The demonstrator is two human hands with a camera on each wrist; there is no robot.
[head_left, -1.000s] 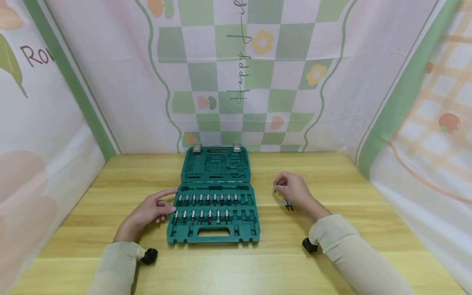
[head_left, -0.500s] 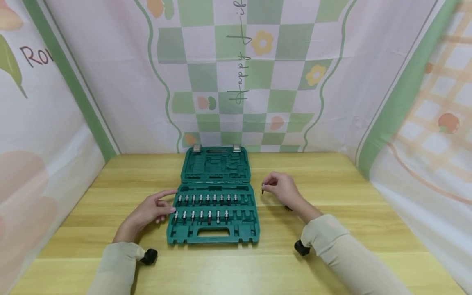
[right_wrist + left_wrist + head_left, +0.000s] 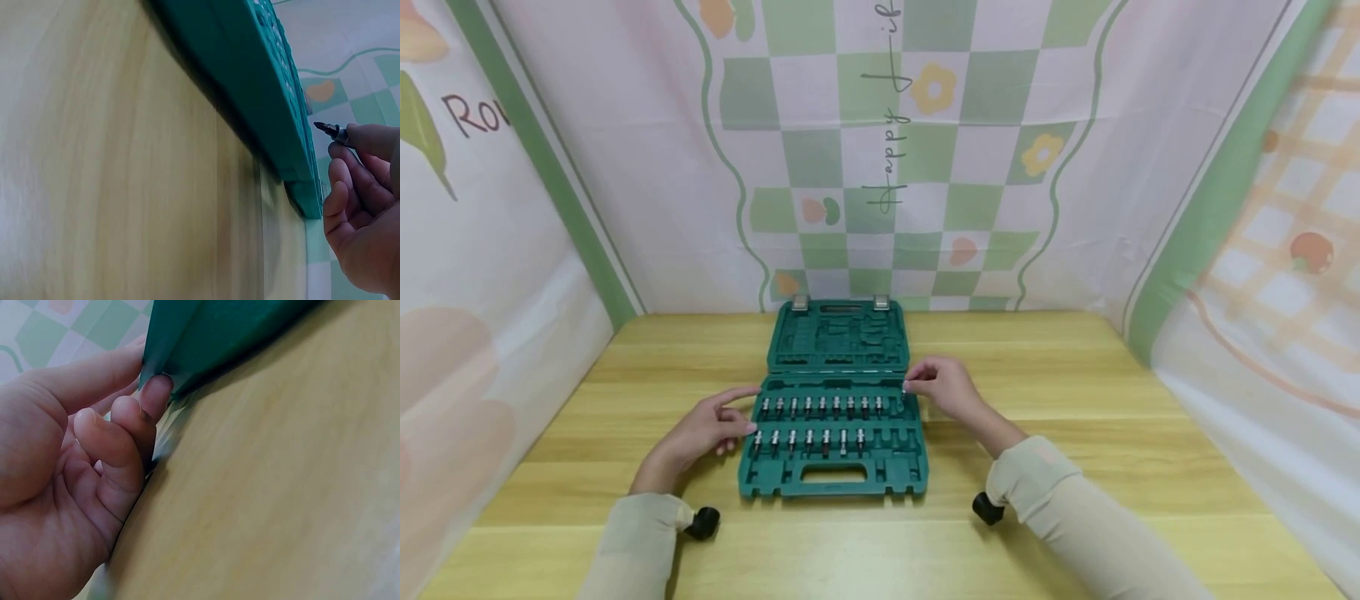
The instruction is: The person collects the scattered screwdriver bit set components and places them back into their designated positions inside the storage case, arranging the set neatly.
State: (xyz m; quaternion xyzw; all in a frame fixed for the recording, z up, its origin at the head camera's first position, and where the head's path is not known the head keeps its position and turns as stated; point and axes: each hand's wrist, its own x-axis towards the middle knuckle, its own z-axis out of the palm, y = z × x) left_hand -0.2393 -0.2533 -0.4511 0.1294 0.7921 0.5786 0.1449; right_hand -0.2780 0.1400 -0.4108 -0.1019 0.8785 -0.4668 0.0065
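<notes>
A green tool case [image 3: 833, 485] lies unfolded on the wooden table, two rows of silver-and-black bit sockets [image 3: 822, 407] seated in its near half. Between thumb and fingertips my right hand [image 3: 951, 387] pinches one bit socket [image 3: 338, 132], its dark pointed tip showing in the right wrist view. That hand is over the right end of the upper row, beside a vacant slot. At the case's left edge rests my left hand [image 3: 709, 425], index finger stretched along the rim and thumb touching it. In the left wrist view the other fingers [image 3: 115, 450] bend loosely against the case's side.
The case's lid [image 3: 838, 335] lies open at the back, its two metal latches [image 3: 881, 302] near the curtain. Patterned cloth [image 3: 880, 150] hangs behind and at both sides. Wooden tabletop [image 3: 850, 550] extends in front and to the right.
My right hand has carried the bit socket left, from the table to the case's right edge. The loose bit sockets on the table are now hidden behind the right arm. The left hand stays put.
</notes>
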